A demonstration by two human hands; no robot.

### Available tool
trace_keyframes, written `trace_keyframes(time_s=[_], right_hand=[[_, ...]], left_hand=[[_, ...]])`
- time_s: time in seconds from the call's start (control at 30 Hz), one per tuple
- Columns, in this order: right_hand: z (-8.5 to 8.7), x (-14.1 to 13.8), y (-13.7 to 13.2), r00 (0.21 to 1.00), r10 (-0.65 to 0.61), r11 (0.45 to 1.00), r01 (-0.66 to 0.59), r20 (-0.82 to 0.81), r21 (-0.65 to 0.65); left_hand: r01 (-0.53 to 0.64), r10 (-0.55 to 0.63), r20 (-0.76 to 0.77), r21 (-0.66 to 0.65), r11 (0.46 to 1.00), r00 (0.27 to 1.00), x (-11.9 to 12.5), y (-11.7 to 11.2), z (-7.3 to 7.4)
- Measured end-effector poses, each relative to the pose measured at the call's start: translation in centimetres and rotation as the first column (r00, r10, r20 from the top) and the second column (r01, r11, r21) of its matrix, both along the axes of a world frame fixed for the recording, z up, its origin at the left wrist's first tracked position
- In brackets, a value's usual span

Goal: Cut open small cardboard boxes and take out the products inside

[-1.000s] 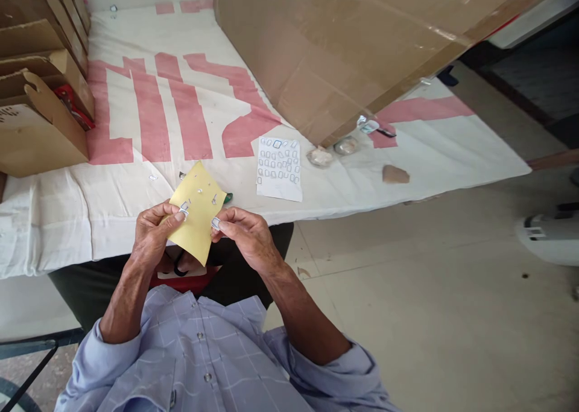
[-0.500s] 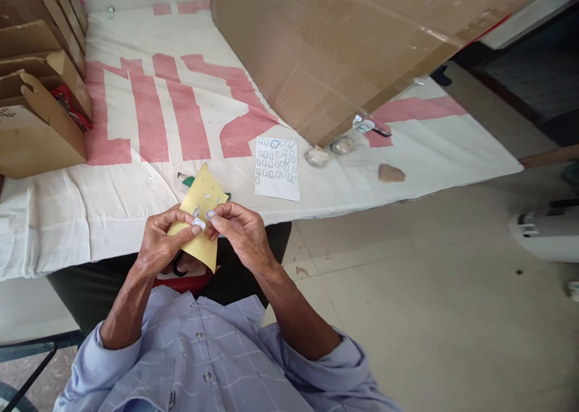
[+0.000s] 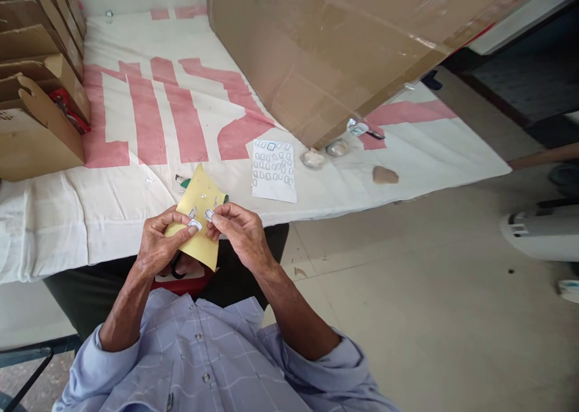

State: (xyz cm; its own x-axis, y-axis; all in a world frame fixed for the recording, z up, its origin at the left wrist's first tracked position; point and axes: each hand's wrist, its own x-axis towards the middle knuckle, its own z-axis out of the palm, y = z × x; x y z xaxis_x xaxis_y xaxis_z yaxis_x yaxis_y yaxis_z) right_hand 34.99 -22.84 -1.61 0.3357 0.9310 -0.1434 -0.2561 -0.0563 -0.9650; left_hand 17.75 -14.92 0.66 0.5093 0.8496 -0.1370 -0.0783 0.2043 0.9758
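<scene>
Nearest, a pale blue checked shirt (image 3: 203,354) faces the front edge of a cloth-covered table (image 3: 113,204). Above the lap, the left hand (image 3: 165,238) has its thumb and fingers clamped on a yellow sheet (image 3: 199,189), the thumb also pressing a small outlined piece (image 3: 195,224) against its face. The sheet's long axis runs away from the body, its far end leaning right; one corner points down towards the lap, and the opposite end reaches over the table's front edge. The right hand (image 3: 242,234) pinches a second outlined piece (image 3: 208,215) between thumb and forefinger, held just beside the first and over the sheet; its long axis slants from far left to near right. The piece under the left thumb lies more nearly crosswise. Just beyond the sheet's left side, a green item (image 3: 185,183) shows in part. Right of the hands, near the front edge, a white sheet (image 3: 274,171) bears rows of outlined shapes. Towards the table's right corner lie a brown scrap (image 3: 386,175) and two clear-wrapped bundles (image 3: 313,158), these beside the near corner of a large carton (image 3: 312,62). Along the table's left side stand open cardboard boxes (image 3: 36,140).
</scene>
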Motion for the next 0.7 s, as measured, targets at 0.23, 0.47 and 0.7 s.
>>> trace_keyframes(time_s=[0.23,0.47,0.7], right_hand=[[-0.3,-0.1,0.0,1.0,0.028,1.0,-0.028,-0.003,-0.007],[-1.1,-0.8,0.1,0.997,-0.019,0.997,0.025,-0.08,0.073],[-1.5,-1.1,0.2,0.99,-0.116,0.989,0.123,-0.076,0.086]], left_hand=[[0.013,-0.012,-0.021,0.07,0.997,1.0,0.2,0.1,-0.5],[0.008,0.008,-0.09,0.183,0.983,0.996,0.5,0.2,-0.9],[-0.003,0.033,-0.112,0.258,0.966,0.993,0.7,0.1,-1.6]])
